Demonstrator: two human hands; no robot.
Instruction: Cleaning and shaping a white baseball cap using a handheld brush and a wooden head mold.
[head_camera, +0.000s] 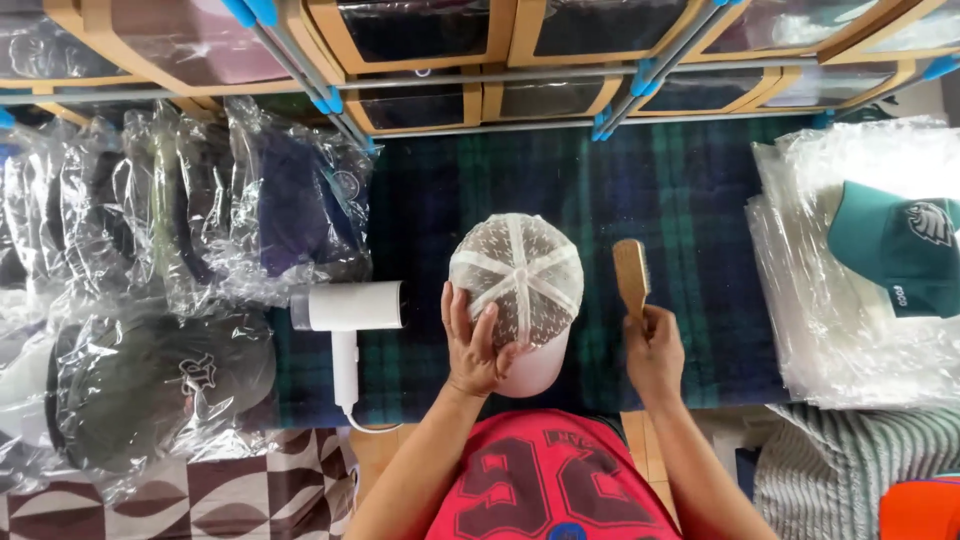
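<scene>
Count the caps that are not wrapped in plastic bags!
2. A white mesh-backed cap sits under the left hand at the middle; a teal cap lies on the clear plastic bag stack at right. Others may be hidden among the bagged ones.

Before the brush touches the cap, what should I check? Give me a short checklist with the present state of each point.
1. Left hand grips the white mesh cap: ok.
2. Right hand holds the wooden brush by its handle: ok.
3. Brush is apart from the cap, not yet touching: ok.
4. White handheld steamer lies beside the cap, out of the brush's way: ok.
5. Steamer is switched off: cannot tell.
6. Plaid cloth under the cap lies flat: ok.
</scene>
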